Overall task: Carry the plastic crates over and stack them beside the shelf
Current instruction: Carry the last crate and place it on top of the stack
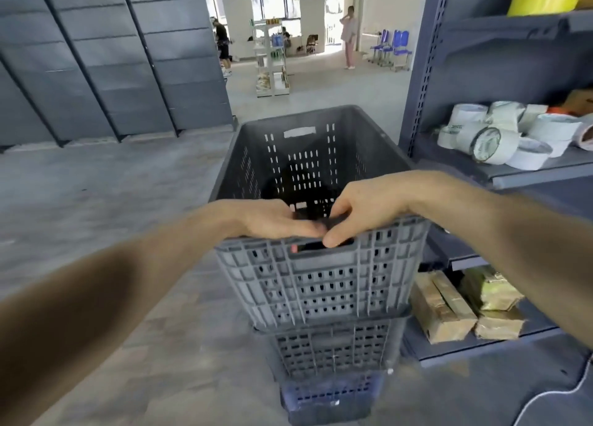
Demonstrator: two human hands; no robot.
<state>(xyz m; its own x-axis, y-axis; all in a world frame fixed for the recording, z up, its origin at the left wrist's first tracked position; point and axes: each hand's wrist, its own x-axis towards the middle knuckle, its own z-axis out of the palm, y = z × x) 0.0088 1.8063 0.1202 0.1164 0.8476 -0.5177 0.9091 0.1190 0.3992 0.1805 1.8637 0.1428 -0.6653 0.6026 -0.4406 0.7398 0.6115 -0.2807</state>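
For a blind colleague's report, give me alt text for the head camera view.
Both hands, left hand and right hand, hold the near rim of the top crate, which sits on a stack of two more crates beside a shelf. The shelf holds tape rolls and wrapped bundles.

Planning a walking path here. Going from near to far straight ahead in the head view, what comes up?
Stack of crates under both hands → bare concrete floor → white display rack → far wall with windows.

Grey crates (321, 284) stacked by shelf (500, 175).
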